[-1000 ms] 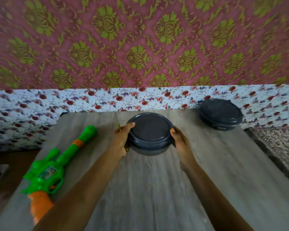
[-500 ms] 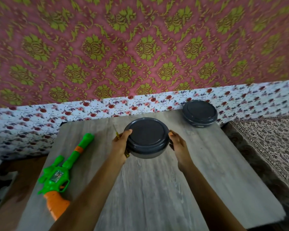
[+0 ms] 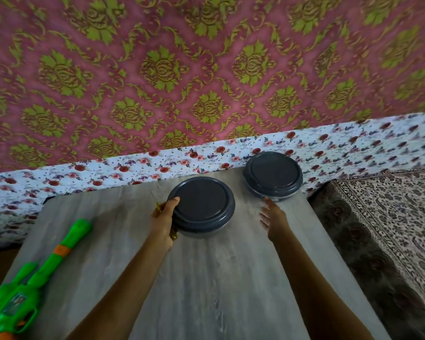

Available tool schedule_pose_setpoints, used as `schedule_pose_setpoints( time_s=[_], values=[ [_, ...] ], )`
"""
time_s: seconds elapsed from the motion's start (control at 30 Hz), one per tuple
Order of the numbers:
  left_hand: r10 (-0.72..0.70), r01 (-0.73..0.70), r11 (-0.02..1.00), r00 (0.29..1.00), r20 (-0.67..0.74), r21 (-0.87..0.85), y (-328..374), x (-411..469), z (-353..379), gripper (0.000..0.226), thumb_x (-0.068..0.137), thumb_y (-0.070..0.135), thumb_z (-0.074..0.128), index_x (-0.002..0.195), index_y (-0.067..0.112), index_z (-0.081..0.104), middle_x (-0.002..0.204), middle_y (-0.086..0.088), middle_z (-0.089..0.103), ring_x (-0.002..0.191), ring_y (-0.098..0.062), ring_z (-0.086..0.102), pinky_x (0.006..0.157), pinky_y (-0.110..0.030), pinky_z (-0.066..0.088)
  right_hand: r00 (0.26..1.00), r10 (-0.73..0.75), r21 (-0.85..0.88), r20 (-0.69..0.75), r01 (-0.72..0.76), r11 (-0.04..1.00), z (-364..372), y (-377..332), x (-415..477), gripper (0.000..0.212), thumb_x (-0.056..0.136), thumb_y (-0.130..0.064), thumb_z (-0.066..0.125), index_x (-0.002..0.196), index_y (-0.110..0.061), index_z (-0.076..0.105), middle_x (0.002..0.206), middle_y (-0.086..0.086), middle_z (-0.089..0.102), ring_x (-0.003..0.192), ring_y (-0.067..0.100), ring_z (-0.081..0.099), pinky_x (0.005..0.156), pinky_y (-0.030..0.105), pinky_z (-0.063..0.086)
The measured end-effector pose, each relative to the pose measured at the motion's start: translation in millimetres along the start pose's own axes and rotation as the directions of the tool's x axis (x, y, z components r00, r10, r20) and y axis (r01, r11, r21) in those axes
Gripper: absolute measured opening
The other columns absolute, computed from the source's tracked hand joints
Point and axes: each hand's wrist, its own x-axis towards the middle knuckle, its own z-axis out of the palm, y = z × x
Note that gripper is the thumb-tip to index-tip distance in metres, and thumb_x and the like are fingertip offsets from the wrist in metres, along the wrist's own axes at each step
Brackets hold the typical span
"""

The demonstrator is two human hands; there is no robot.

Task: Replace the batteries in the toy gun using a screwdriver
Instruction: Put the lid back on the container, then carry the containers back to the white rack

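Prep step: left hand [image 3: 163,222] clamps grey lidded tub [image 3: 201,207] + yellow tool [image 3: 173,236]; right hand [image 3: 274,217], fingers apart, hovers by 2nd tub [image 3: 272,176], right of it. Next, prob.: lift a lid.

Item count on the worktop [image 3: 206,278]:
- Dark grey lidded containers: two, the near container [image 3: 201,207] and the far container [image 3: 272,176].
- Green toy gun [image 3: 47,263]: one.
- Yellow tool [image 3: 158,206], mostly hidden: one.
- Hands: two, left hand [image 3: 162,222] and right hand [image 3: 275,219].
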Motion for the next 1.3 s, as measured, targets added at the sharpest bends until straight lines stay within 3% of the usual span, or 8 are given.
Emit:
schedule_pose_setpoints(
  time_s=[0.1,0.23,0.4,0.53,0.7,0.93,1.17,1.3],
  values=[
    [-0.011,0.011,1.000,0.999,-0.033,0.008,-4,9,11,0.013,0.083,0.027,0.068,0.089,0.017,0.065,0.099,-0.009,0.067,0.087,-0.024,0.063,0.055,-0.027,0.053,0.996,0.083,0.106,0.011,-0.084,0.991,-6,-22,33,0.070,0.085,-0.042,0.062,0.140,-0.009,0.034,0.140,0.016,0.043,0.126,0.032,0.044,0.098,0.038,0.040],
    [-0.026,0.026,1.000,0.999,-0.044,0.008,-4,18,20,0.016,0.085,0.027,0.066,0.096,0.015,0.063,0.095,-0.006,0.066,0.081,-0.020,0.061,0.050,-0.026,0.050,0.984,0.117,0.183,-0.133,-0.091,0.979,-5,-36,80,0.082,0.071,-0.051,0.073,0.136,-0.013,0.040,0.074,0.005,0.043,0.058,0.018,0.042,0.053,0.031,0.038],
    [0.001,0.001,0.999,0.999,-0.051,0.032,-3,24,28,0.013,0.084,0.025,0.067,0.093,0.015,0.063,0.096,-0.006,0.066,0.086,-0.021,0.062,0.059,-0.031,0.050,0.951,0.139,0.206,-0.275,-0.083,0.975,-2,-42,87,0.094,0.067,-0.038,0.079,0.140,-0.010,0.027,0.136,0.018,0.045,0.119,0.036,0.051,0.098,0.046,0.044],
    [0.004,-0.003,1.000,0.999,-0.044,0.031,-2,26,31,0.014,0.084,0.025,0.067,0.094,0.015,0.064,0.097,-0.007,0.067,0.088,-0.022,0.062,0.063,-0.033,0.052,0.950,0.014,0.037,-0.312,-0.002,0.999,-12,-37,83,0.076,0.074,-0.043,0.071,0.133,-0.006,0.041,0.132,0.016,0.052,0.119,0.034,0.052,0.098,0.044,0.046],
    [0.027,-0.026,1.000,0.999,-0.026,0.009,-1,18,26,0.010,0.086,0.023,0.066,0.091,0.016,0.063,0.094,-0.005,0.066,0.083,-0.020,0.062,0.062,-0.031,0.052,0.939,-0.021,0.156,-0.342,0.079,0.984,-6,-44,69,0.076,0.076,-0.023,0.074,0.134,-0.004,0.028,0.134,0.019,0.045,0.120,0.036,0.050,0.101,0.043,0.043],
    [0.057,-0.058,0.998,0.998,-0.037,-0.036,10,-5,-17,0.016,0.085,0.025,0.066,0.097,0.015,0.063,0.097,-0.007,0.066,0.088,-0.022,0.062,0.065,-0.035,0.053,0.983,-0.066,0.225,-0.169,0.104,0.969,7,-23,19,0.080,0.075,-0.017,0.075,0.137,-0.016,0.025,0.134,0.017,0.043,0.117,0.032,0.049,0.101,0.048,0.042],
    [0.103,-0.131,0.974,0.983,-0.155,-0.187,36,-23,-114,0.008,0.086,0.021,0.065,0.083,0.016,0.061,0.084,-0.004,0.066,0.063,-0.011,0.062,0.048,-0.020,0.049,0.991,-0.091,0.157,0.094,0.075,0.985,70,22,-44,0.060,0.073,-0.019,0.076,0.124,-0.006,0.046,0.108,0.015,0.056,0.089,0.030,0.060,0.063,0.035,0.052],
    [0.140,-0.196,0.951,0.963,-0.228,-0.240,52,-27,-202,0.011,0.084,0.021,0.069,0.089,0.012,0.065,0.099,-0.013,0.067,0.074,-0.020,0.062,0.062,-0.029,0.047,0.980,-0.065,0.102,0.186,0.047,0.994,125,68,-86,0.063,0.076,-0.020,0.074,0.130,-0.006,0.045,0.115,0.017,0.058,0.093,0.031,0.060,0.069,0.038,0.053]
  ],
)
